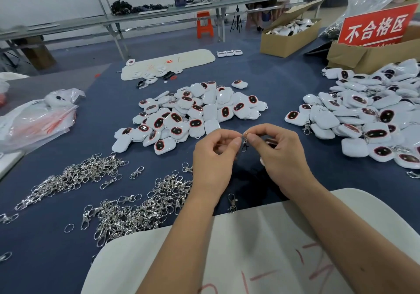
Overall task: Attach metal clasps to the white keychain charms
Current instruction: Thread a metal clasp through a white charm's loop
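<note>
My left hand (211,157) and my right hand (278,151) meet above the blue table, fingertips pinched together on one metal clasp (244,144) that dangles between them. A charm (270,142) is tucked in my right palm, mostly hidden by the fingers. A heap of white keychain charms (193,114) with dark, red-rimmed faces lies just beyond my hands. A second heap of charms (368,114), some with clasps on them, spreads at the right. Loose metal clasps (141,207) lie piled at the lower left.
A white board (261,243) with red marks lies under my forearms. Plastic bags (38,118) sit at the left. Cardboard boxes (288,36) and a red sign (377,24) stand at the back right. A second white board (168,63) lies further back.
</note>
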